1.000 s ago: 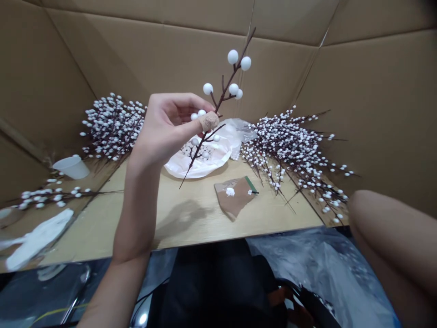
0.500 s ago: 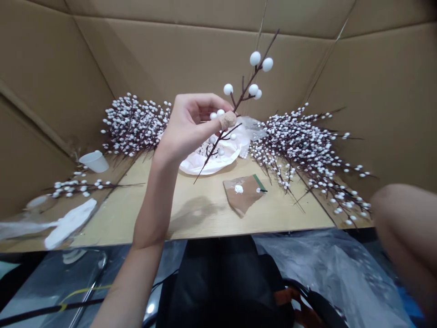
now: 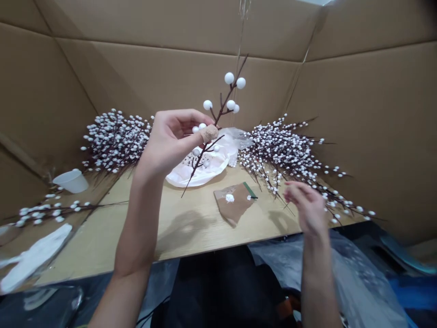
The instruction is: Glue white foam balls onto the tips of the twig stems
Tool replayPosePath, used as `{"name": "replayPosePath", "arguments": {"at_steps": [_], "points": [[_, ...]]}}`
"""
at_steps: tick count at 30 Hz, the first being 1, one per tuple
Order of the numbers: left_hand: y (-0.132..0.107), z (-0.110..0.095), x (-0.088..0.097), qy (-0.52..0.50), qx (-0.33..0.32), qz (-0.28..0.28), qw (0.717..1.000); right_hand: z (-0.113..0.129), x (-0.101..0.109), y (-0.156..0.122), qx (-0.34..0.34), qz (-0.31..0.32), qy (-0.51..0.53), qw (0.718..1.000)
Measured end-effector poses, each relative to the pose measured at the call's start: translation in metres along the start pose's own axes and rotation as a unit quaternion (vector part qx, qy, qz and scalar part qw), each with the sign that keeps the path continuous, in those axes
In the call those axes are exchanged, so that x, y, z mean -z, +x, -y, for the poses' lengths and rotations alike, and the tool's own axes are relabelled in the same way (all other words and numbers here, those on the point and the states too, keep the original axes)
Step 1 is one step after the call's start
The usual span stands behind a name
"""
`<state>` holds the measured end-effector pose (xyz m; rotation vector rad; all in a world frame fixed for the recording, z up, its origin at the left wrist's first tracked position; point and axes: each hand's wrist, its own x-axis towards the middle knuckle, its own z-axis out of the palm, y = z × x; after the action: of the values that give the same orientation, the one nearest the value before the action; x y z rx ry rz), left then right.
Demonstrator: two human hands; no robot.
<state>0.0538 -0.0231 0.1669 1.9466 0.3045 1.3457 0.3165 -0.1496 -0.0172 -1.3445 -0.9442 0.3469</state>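
1. An artificial berry stem (image 3: 218, 120) with a dark, thin twig and round white balls (image 3: 231, 105) is judged light and fairly stiff, though the balls look fragile (whether their coating is wet cannot be told). It is best taken by the bare twig.
2. It is held upright in the air above a white plate (image 3: 201, 171), pinched in the left hand (image 3: 167, 143), with the fingers (image 3: 184, 119) and plastered thumb (image 3: 209, 133) clamped on the twig.
3. The right hand (image 3: 305, 202) is held open just beside a heap of berry branches (image 3: 283, 152), its fingers (image 3: 295, 191) loosely curled and slightly apart, with nothing gripped.
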Motion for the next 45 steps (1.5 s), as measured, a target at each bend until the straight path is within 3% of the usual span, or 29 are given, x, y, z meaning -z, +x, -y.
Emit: {"name": "replayPosePath", "arguments": {"at_steps": [4, 7, 15, 21, 31, 38, 42, 45], "points": [[0.001, 0.001, -0.002, -0.002, 0.006, 0.009, 1.000, -0.036, -0.020, 0.004, -0.050, 0.024, -0.067, 0.996], [0.001, 0.003, -0.002, -0.004, 0.010, 0.011, 1.000, -0.049, -0.032, 0.003, -0.051, 0.064, -0.102, 0.991], [0.001, 0.005, -0.011, -0.020, 0.036, 0.023, 0.999, -0.042, -0.038, -0.001, -0.020, 0.114, -0.199, 0.973], [0.000, 0.002, -0.013, -0.013, 0.036, 0.021, 0.999, -0.044, -0.038, -0.001, -0.013, 0.114, -0.215, 0.970], [0.001, 0.004, -0.009, -0.009, 0.040, 0.024, 0.999, -0.046, -0.037, -0.001, -0.036, 0.077, -0.136, 0.987], [-0.002, -0.005, -0.010, -0.002, 0.039, 0.008, 0.999, -0.044, -0.036, -0.001, -0.047, 0.034, -0.025, 0.998], [-0.005, -0.009, -0.007, 0.002, 0.050, 0.001, 0.999, -0.021, -0.038, 0.004, -0.040, 0.038, 0.053, 0.997], [-0.005, -0.011, -0.004, -0.010, 0.060, -0.004, 0.998, 0.015, -0.045, 0.018, -0.019, 0.044, 0.158, 0.986]]}}
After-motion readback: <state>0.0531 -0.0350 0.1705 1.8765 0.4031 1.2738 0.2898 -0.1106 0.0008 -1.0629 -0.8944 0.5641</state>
